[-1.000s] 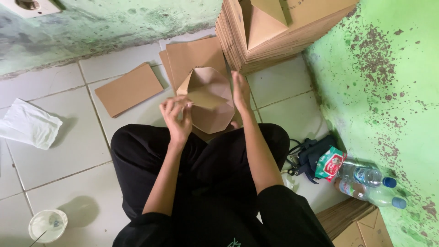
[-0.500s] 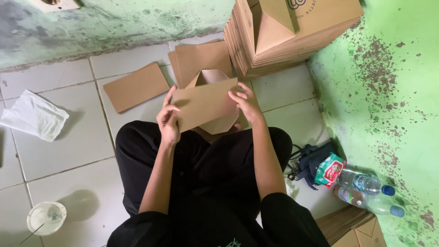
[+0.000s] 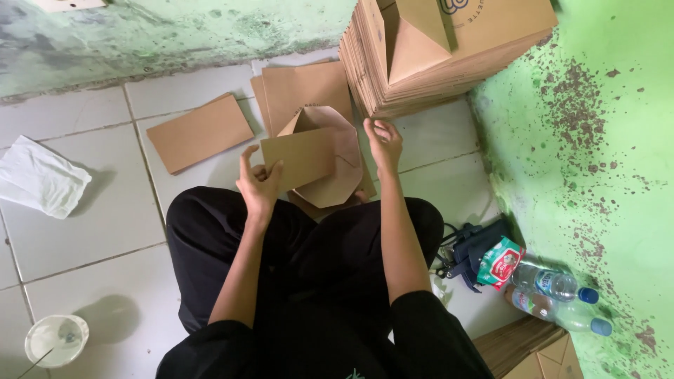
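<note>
Hands (image 3: 258,184) on brown, perhaps half-folded, carton (image 3: 316,158)
</note>
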